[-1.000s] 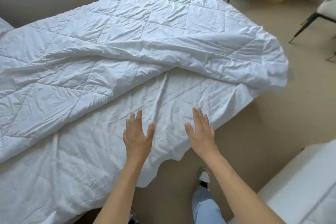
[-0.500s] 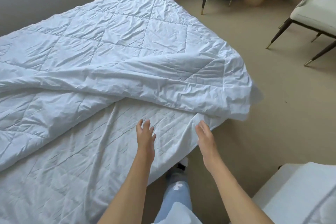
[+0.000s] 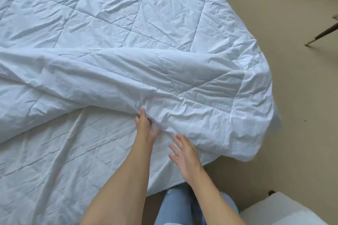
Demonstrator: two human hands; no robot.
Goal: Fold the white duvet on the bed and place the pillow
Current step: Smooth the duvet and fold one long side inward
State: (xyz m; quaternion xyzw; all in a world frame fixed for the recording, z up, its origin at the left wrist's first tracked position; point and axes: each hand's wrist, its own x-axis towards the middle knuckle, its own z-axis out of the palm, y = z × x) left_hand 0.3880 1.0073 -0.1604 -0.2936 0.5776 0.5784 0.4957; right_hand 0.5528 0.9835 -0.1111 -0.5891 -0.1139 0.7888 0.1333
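White quilted duvet (image 3: 128, 45) of crinkled cotton-like fabric lies across the bed, covering its far part and hanging over the right-hand end toward the beige carpeted floor (image 3: 301, 97). Its near edge is rolled back in a thick fold that runs from the left side to the right end, leaving bare a stretch of the white stitched mattress cover (image 3: 64, 151) nearest the person.

The left hand (image 3: 145, 126) reaches under that folded edge at mid-bed; its thumb lies on top of the fabric and the fingers are tucked beneath, so the grip is closed on the duvet's edge. The right hand (image 3: 184, 153) hovers just beside it, to the right and a little nearer, fingers spread and straight, its grip open and holding nothing; the fingertips are near the fold, and whether they touch it cannot be told.

Pale blue denim trousers (image 3: 175, 206) show between the forearms at the bottom. A white upholstered block (image 3: 285, 210) fills the lower right corner, and a dark chair leg with a brass tip (image 3: 321, 34) stands on the floor at the right
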